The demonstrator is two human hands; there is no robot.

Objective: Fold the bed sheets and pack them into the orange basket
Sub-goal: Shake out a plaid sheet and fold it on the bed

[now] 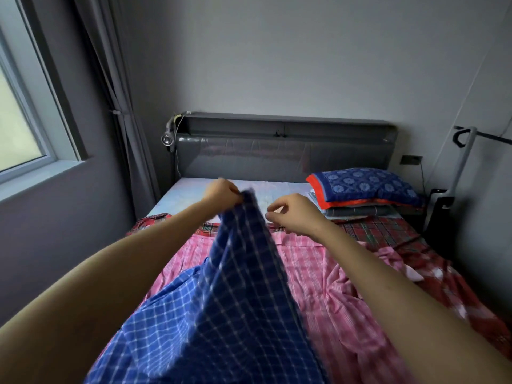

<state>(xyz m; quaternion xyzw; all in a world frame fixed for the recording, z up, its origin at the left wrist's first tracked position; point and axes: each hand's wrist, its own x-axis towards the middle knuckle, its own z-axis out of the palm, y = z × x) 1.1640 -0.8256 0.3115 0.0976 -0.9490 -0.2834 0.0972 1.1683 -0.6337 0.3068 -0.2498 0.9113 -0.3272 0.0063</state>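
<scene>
Head view shows the blue checked sheet lifted off the bed in a long hanging drape, its top corner pinched in the left hand, which is closed tight on the cloth. The right hand has its fingers curled just beside the sheet's raised edge; whether it has any hold on the cloth I cannot tell. The sheet looks thin, light and limp, likely to sag and slide wherever it is unsupported, so corners and hems seem the best places to grip, with the two hands well apart to pull an edge taut. Under it lie a pink striped sheet and a rumpled red tartan sheet. Further out, pillows are stacked by the grey headboard. The orange basket is out of view. No writing or labels can be read.
</scene>
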